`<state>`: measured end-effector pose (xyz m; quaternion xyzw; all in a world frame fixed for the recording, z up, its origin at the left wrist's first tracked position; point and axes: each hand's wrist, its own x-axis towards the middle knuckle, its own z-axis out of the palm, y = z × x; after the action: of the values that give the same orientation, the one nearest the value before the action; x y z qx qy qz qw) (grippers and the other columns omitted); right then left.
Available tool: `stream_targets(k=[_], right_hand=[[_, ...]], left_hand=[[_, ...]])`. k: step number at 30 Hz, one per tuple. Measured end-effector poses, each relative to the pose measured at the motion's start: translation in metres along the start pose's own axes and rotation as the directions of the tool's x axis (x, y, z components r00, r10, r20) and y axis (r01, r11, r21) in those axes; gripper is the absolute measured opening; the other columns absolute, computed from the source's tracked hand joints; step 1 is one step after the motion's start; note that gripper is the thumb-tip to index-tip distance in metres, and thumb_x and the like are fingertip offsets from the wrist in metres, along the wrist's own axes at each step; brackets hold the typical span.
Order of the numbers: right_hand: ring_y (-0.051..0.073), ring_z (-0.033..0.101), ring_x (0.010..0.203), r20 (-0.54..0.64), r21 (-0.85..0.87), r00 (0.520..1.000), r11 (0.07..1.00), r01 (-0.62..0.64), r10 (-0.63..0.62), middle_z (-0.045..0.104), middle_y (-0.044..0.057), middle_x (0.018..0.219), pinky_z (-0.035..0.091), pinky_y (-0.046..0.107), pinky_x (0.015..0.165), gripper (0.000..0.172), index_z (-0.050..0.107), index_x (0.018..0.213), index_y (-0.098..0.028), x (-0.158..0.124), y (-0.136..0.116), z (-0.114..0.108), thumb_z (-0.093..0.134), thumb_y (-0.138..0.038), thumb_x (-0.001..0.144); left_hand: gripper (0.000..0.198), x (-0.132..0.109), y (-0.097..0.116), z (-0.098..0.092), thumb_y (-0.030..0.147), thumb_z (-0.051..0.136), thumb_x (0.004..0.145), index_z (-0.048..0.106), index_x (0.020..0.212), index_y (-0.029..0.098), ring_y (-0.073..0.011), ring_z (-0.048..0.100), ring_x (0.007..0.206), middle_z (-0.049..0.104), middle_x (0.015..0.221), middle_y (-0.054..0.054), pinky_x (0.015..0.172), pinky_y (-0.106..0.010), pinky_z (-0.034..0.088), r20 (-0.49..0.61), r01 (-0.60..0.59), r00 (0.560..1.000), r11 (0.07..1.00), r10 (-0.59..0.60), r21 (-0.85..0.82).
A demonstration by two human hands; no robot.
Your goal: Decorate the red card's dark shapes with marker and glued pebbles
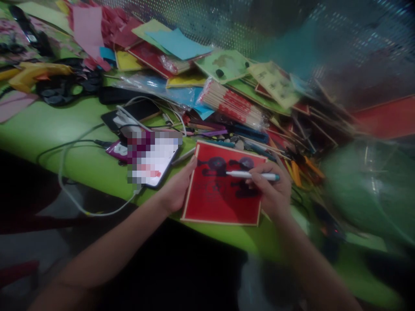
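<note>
A square red panel (207, 211) with pale wooden strips along its edges is tilted in front of me over the green table's near edge. Dark marker drawings cover its upper half, with a fainter outline below them. My left hand (178, 190) grips the panel's left side; the fingers behind it are hidden. In my right hand (275, 188) is a white marker pen (241, 174) with a teal end. Its tip points left and is at the drawings, though I cannot tell whether it touches. The right wrist is beside the panel's right edge.
A phone (162, 160) with a lit screen and a white cable (69, 190) lie left of the panel. Bundled sticks (233, 106), coloured papers (181, 43) and pens crowd the back. A yellow glue gun (39, 75) lies far left; a large green rounded object (372, 190) stands right.
</note>
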<state>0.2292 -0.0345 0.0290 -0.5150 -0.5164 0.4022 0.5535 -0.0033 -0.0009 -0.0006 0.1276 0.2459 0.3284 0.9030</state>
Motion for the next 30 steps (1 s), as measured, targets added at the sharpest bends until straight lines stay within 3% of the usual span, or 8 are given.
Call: stream_targets(k=[8,16,30], right_hand=[[0.011,0.064,0.06,0.025,0.037,1.0,0.999,0.001,-0.002,0.069,-0.003,0.069,0.053,0.021,0.056,0.016,0.073,0.086,-0.023,-0.0013,0.0004,-0.0038,0.083,-0.035,0.089],[0.013,0.064,0.059,0.011,-0.007,1.0,1.0,0.003,-0.003,0.069,-0.002,0.069,0.054,0.024,0.054,0.022,0.072,0.087,-0.023,-0.0004,-0.0004,-0.0022,0.083,-0.042,0.087],[0.013,0.068,0.061,0.034,-0.029,0.999,0.999,0.014,-0.013,0.074,-0.001,0.072,0.056,0.024,0.057,0.024,0.074,0.091,-0.024,-0.0008,-0.0001,-0.0001,0.083,-0.046,0.089]], left_hand=[[0.065,-0.0015,0.001,0.0005,0.065,0.051,0.104,0.064,0.148,0.019,-0.0337,0.078,0.115,0.08,0.124,-0.016,0.108,-0.051,0.059,-0.029,0.013,0.999,1.0,-0.012,0.01],[0.061,-0.0003,0.0,-0.0038,0.064,0.05,0.105,0.065,0.147,0.023,-0.0323,0.078,0.114,0.081,0.122,-0.013,0.109,-0.05,0.058,-0.013,0.005,1.0,1.0,-0.005,0.014],[0.064,-0.0001,0.0002,-0.0009,0.061,0.049,0.106,0.06,0.152,0.018,-0.0318,0.078,0.114,0.081,0.122,-0.015,0.108,-0.048,0.058,-0.011,0.0,1.0,1.0,0.0,-0.007]])
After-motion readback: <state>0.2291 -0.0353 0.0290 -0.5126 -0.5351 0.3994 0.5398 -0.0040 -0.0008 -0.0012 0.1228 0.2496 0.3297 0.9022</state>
